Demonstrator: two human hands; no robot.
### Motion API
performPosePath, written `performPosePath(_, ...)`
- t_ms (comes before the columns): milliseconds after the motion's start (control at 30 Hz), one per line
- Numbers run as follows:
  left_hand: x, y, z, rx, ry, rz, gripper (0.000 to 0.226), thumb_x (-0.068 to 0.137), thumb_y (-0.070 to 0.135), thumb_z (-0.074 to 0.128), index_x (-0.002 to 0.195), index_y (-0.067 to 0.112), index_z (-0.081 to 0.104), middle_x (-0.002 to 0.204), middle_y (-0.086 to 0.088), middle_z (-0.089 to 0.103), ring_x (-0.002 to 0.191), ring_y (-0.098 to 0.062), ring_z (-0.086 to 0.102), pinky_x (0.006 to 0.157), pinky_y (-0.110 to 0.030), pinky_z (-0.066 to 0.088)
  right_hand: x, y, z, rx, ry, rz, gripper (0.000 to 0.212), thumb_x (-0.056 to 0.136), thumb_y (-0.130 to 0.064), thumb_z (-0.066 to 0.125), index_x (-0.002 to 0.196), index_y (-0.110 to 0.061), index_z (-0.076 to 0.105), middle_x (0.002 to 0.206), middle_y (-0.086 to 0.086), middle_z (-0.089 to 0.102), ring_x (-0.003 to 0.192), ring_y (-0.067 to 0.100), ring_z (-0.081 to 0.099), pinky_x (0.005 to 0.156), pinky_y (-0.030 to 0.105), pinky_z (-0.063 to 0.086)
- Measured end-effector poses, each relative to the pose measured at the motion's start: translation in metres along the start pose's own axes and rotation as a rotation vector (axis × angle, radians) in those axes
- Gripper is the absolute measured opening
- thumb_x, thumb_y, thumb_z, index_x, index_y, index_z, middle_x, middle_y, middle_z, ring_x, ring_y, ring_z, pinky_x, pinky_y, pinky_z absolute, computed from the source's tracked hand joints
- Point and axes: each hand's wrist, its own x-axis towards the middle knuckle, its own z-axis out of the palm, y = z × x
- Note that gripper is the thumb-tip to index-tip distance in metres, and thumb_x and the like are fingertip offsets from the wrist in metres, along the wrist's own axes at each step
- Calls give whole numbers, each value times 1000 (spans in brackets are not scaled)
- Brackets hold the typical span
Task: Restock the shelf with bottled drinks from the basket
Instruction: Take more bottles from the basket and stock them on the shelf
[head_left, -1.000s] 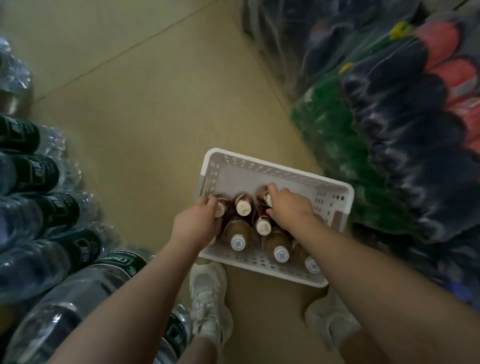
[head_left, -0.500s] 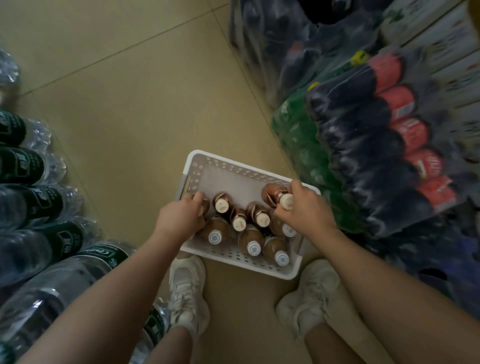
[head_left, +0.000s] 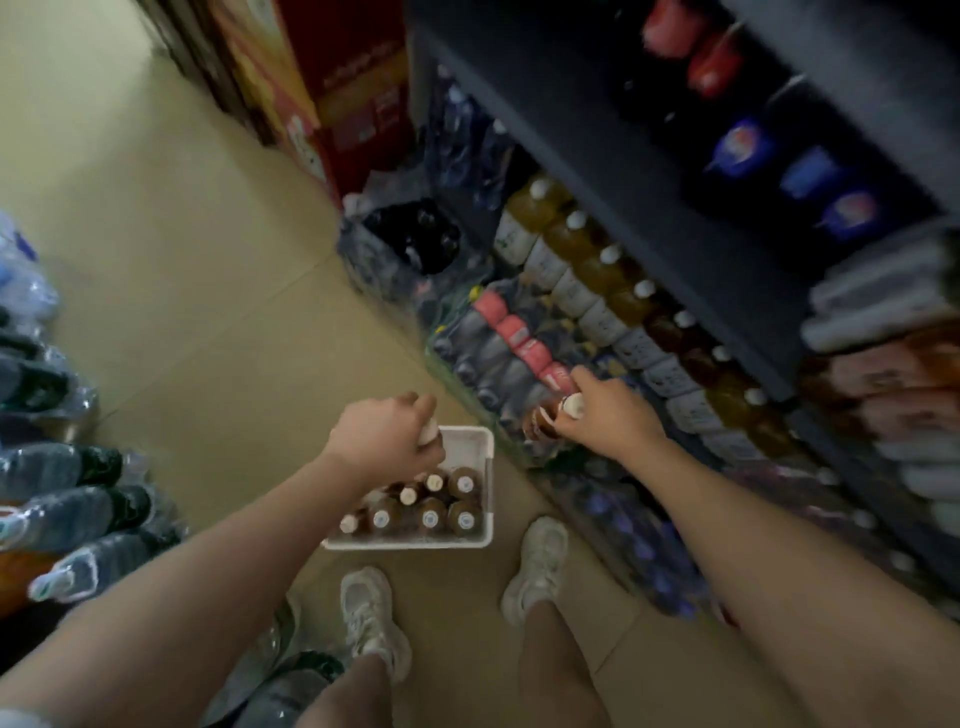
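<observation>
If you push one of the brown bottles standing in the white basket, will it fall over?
Probably not easily. The brown white-capped bottles stand packed together against the white plastic basket wall, so neighbours likely prop them up. They look full, so fairly heavy. Lying alone on the floor, one would probably roll, being round.

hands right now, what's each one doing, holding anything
Left hand: closed on a white-capped bottle above the basket.
Right hand: closed on a brown bottle, out toward the shelf.

Brown white-capped bottles upright in white basket
</observation>
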Motion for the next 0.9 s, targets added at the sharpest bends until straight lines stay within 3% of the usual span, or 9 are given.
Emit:
performPosePath(167,9,101,-117,53,116,222,47,82,55,43,98,12,52,97,-8,67,87,-33,65,64,-32,46,-82,57,-121,255,230,188,33,79,-37,62,96,-13,47,89,11,60,89,34,62,65,32,42)
performPosePath(267,18,167,-171,34,217,369,49,73,58,36,88,13,51,94,-9,68,85,-34,66,66,-35,50,-124,96,-184,248,374,284,29,77,-36,58,95,-16,48,88,10,63,82,33,60,65,36,48)
performPosePath(367,33,239,-213,46,255,457,38,85,46,49,97,10,51,103,-9,65,92,-34,63,65,-34,44,-155,143,-231,218,528,369,29,77,-40,58,95,-18,50,81,4,57,83,32,60,66,36,51)
performPosePath(533,59,342,-257,-32,385,559,37,88,42,49,107,11,55,104,-7,64,89,-30,61,63,-32,40,-179,216,-275,396,746,539,33,75,-39,60,96,-15,56,90,11,64,87,33,61,66,36,50)
performPosePath(700,82,418,-286,-205,529,572,38,85,43,51,99,9,57,99,-10,64,87,-33,61,62,-33,41,-177,271,-308,546,1018,499,30,79,-30,63,93,-5,62,90,16,69,86,32,63,63,28,38)
performPosePath(900,120,480,-292,-234,556,524,38,88,37,53,104,3,56,102,-16,63,88,-37,61,62,-36,43,-149,315,-348,581,1032,413,34,84,-34,62,100,-4,60,102,17,68,96,30,63,70,25,41)
